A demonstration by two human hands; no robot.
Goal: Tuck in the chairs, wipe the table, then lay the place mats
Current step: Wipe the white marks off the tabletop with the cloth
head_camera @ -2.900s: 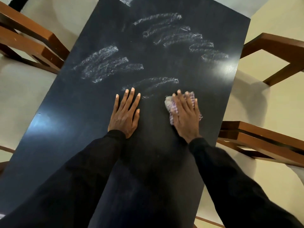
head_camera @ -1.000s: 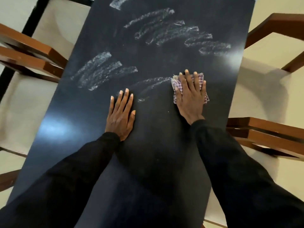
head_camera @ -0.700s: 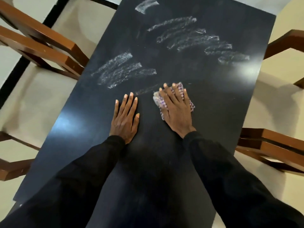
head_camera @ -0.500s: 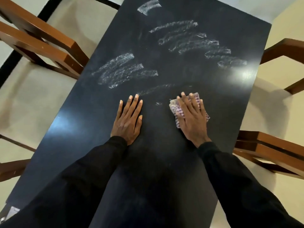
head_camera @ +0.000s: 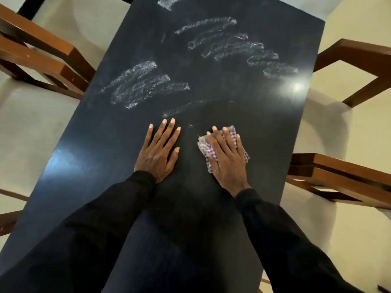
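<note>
A long black table (head_camera: 264,127) fills the middle of the head view, with white chalky smears (head_camera: 143,85) across its far half. My right hand (head_camera: 227,160) lies flat with straight fingers on a checked purple and white cloth (head_camera: 232,132), pressing it on the table right of centre. My left hand (head_camera: 157,153) rests flat on the bare top beside it, fingers spread and holding nothing. A faint smear (head_camera: 182,108) lies just beyond my fingertips.
Brown wooden chairs stand along both long sides: two chair backs on the left (head_camera: 42,56), one at the near right (head_camera: 338,176) and one at the far right (head_camera: 359,66). Pale floor (head_camera: 31,127) shows around the table.
My right hand has slid the cloth back and forth, then a little toward me and left. The smear nearest my hands has become fainter. My left hand has stayed flat in place.
</note>
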